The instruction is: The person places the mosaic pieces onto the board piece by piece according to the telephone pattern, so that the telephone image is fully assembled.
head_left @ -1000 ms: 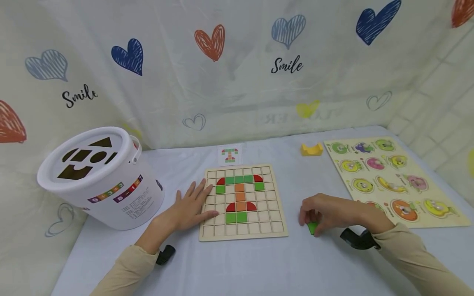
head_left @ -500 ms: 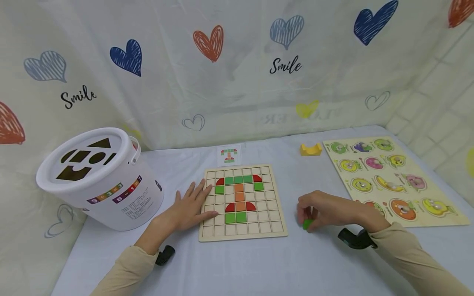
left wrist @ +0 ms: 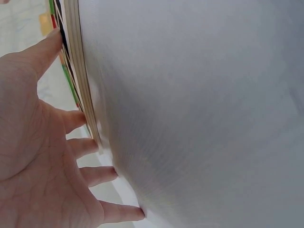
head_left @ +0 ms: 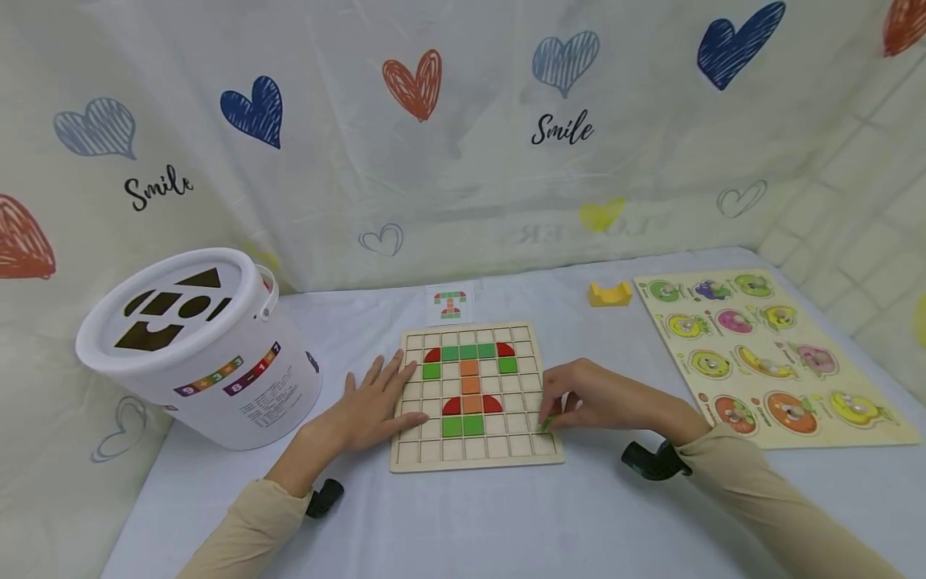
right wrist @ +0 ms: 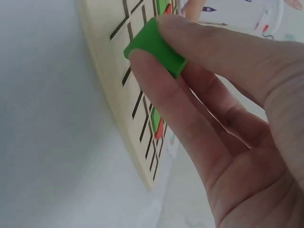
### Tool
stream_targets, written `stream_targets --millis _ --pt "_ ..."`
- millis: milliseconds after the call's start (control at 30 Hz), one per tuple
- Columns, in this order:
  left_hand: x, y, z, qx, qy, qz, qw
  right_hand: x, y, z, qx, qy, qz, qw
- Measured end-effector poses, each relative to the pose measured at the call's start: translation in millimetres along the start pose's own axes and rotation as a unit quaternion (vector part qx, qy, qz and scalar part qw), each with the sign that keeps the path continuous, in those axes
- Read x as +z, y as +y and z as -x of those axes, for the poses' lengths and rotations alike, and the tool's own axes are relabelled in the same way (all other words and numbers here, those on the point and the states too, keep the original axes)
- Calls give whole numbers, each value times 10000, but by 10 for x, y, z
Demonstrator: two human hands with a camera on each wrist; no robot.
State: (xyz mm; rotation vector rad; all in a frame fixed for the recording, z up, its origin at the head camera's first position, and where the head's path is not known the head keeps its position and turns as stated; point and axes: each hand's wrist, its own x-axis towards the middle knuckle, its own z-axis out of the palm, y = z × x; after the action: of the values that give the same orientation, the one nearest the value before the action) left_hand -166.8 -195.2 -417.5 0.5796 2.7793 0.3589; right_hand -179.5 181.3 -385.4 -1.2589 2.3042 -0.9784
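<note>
A wooden grid board (head_left: 477, 463) lies on the white cloth, with green, red and orange tiles set in its cells in a T-like pattern. My left hand (head_left: 369, 414) rests with fingers spread along the board's left edge, the thumb over the nearest cells. Between thumb and forefinger my right hand (head_left: 589, 394) pinches a small green square tile (right wrist: 156, 47), held tilted at the board's right edge. In the right wrist view the tile overlaps the bare cells near that edge. Behind the board lies a small pattern card (head_left: 449, 304) printed with a similar coloured figure.
A white bucket (head_left: 268, 402) with shaped holes in its lid stands at the left. On the right lies a fruit picture puzzle board (head_left: 731, 378). A yellow arch-shaped block (head_left: 609, 294) sits at the back, and a heart-printed curtain (head_left: 463, 161) hangs behind the table.
My right hand has lifted the green tile from the cloth and carried it left to the board's right edge. The left hand stays in place.
</note>
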Motion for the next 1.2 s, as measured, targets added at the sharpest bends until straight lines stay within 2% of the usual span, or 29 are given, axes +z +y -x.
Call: stream_targets --millis 200,467,633,900,1200 --pt "3 -2 -10 -12 7 -22 10000 86 -29 -196 -209 66 -53 9997" --pt "-5 1 -4 -28 -14 -48 10000 214 -51 -388 -16 115 -332 9994" --pt "-15 8 -6 -51 -28 -24 10000 255 -82 -467 -44 210 -338 9992" --pt "-17 16 0 -45 -34 -9 10000 294 -86 -521 -46 226 -161 9996" --pt "-24 22 4 -53 -39 34 10000 359 -92 -532 -245 306 351 9986"
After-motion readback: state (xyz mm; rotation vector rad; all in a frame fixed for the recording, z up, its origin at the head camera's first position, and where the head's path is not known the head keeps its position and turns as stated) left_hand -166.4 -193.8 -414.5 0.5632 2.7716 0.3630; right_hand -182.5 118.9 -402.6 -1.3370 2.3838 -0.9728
